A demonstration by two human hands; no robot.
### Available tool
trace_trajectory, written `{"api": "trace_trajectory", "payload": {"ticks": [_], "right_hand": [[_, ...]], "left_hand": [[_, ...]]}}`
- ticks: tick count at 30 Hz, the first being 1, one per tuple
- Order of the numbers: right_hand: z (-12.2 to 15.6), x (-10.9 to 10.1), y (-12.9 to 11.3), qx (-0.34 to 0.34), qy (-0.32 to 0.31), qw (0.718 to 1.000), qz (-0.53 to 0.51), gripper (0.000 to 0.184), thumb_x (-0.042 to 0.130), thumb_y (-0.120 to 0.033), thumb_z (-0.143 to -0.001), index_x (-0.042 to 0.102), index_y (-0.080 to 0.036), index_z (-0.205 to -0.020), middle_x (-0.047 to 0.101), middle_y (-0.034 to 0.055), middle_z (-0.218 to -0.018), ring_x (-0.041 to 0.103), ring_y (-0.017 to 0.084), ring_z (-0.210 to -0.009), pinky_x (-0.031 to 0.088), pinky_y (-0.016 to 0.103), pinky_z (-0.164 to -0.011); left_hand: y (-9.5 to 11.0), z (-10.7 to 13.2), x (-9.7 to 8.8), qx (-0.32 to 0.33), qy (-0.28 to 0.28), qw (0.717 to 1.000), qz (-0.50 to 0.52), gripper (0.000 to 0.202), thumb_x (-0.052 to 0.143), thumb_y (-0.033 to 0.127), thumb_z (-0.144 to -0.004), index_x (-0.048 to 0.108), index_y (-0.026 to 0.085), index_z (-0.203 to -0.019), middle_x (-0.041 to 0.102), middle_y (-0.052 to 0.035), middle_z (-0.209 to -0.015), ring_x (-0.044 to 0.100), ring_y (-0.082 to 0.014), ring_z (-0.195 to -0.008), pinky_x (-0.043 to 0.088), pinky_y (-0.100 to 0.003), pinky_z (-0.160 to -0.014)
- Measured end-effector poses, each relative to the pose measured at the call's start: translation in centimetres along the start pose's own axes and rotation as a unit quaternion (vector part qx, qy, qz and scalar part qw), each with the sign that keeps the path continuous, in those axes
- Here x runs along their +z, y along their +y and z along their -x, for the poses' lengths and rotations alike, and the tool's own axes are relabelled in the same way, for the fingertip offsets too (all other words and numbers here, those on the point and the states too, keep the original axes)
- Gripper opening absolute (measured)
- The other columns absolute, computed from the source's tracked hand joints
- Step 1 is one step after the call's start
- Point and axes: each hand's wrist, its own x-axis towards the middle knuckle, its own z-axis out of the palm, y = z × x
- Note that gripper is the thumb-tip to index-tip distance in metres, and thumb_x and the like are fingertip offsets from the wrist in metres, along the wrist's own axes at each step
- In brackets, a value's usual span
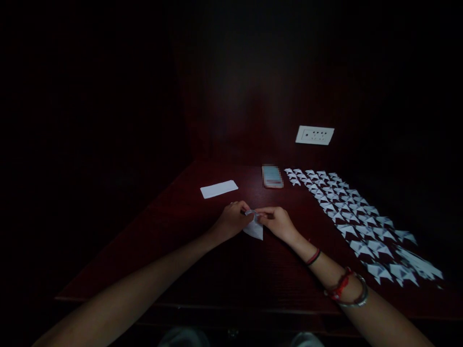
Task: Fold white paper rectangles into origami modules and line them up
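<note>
Between my two hands, a little above the dark red table (202,260), is a small piece of white paper (254,229), partly folded along its upper edge. My left hand (237,218) pinches its upper left side, thumb and fingers closed on it. From the other side my right hand (278,222) grips the upper right part between thumb and forefinger. The fingers hide some of the folded edge. Beyond the left hand lies a stack of white paper strips (219,189).
Several rows of folded white paper shapes (356,208) cover the table's right side. Near them lies a bundle of white strips (419,262). A phone (272,176) with a blurred screen rests at the back. A white socket panel (314,135) is on the wall.
</note>
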Motion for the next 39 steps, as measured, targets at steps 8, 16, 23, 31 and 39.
{"api": "trace_trajectory", "payload": {"ticks": [8, 16, 23, 31, 39], "right_hand": [[1.2, 0.1, -0.8, -0.121, 0.009, 0.988, 0.096, 0.029, 0.051, -0.012, -0.068, 0.062, -0.02, -0.094, 0.062, 0.0025, -0.08, 0.055, 0.012, -0.068, 0.044, 0.023, -0.064], [1.8, 0.1, -1.7, -0.156, 0.031, 0.983, 0.097, 0.028, 0.052, -0.014, -0.069, 0.06, -0.02, -0.095, 0.061, 0.0026, -0.089, 0.055, 0.013, -0.079, 0.043, 0.025, -0.074], [1.3, 0.2, -1.3, -0.087, 0.096, 0.989, 0.065, 0.011, 0.057, -0.021, -0.068, 0.06, -0.016, -0.077, 0.059, 0.0018, -0.072, 0.054, 0.011, -0.061, 0.043, 0.022, -0.058], [1.2, 0.0, -1.4, -0.1, 0.124, 0.982, 0.106, 0.007, 0.054, -0.021, -0.07, 0.06, -0.017, -0.07, 0.052, 0.0011, -0.068, 0.049, 0.011, -0.061, 0.04, 0.023, -0.058], [1.4, -0.1, -2.1, -0.151, 0.119, 0.972, 0.137, 0.013, 0.044, -0.013, -0.074, 0.056, -0.017, -0.074, 0.053, 0.0039, -0.078, 0.05, 0.014, -0.075, 0.04, 0.026, -0.069]], "left_hand": [[-0.1, 0.0, -0.9, -0.028, -0.022, 0.999, 0.001, 0.025, 0.045, 0.035, -0.073, 0.057, 0.016, -0.063, 0.055, -0.0021, -0.069, 0.051, -0.0152, -0.067, 0.039, -0.027, -0.06], [-1.0, 0.1, -0.7, -0.103, -0.056, 0.979, 0.166, 0.016, 0.052, 0.021, -0.064, 0.059, 0.016, -0.077, 0.059, -0.0015, -0.072, 0.055, -0.0145, -0.064, 0.041, -0.024, -0.055], [-0.6, 0.2, 0.5, -0.095, 0.019, 0.952, 0.289, 0.017, 0.053, 0.01, -0.061, 0.054, 0.015, -0.077, 0.057, -0.0021, -0.082, 0.057, -0.0141, -0.07, 0.044, -0.024, -0.057], [-0.3, 0.4, 1.3, -0.037, 0.053, 0.938, 0.34, 0.012, 0.053, 0.012, -0.067, 0.051, 0.016, -0.079, 0.051, -0.0026, -0.09, 0.057, -0.0132, -0.076, 0.046, -0.027, -0.067], [-0.5, 0.5, 1.2, 0.028, 0.045, 0.982, 0.181, 0.011, 0.051, 0.017, -0.072, 0.05, 0.017, -0.083, 0.051, -0.0019, -0.088, 0.054, -0.0127, -0.079, 0.045, -0.029, -0.071]]}}
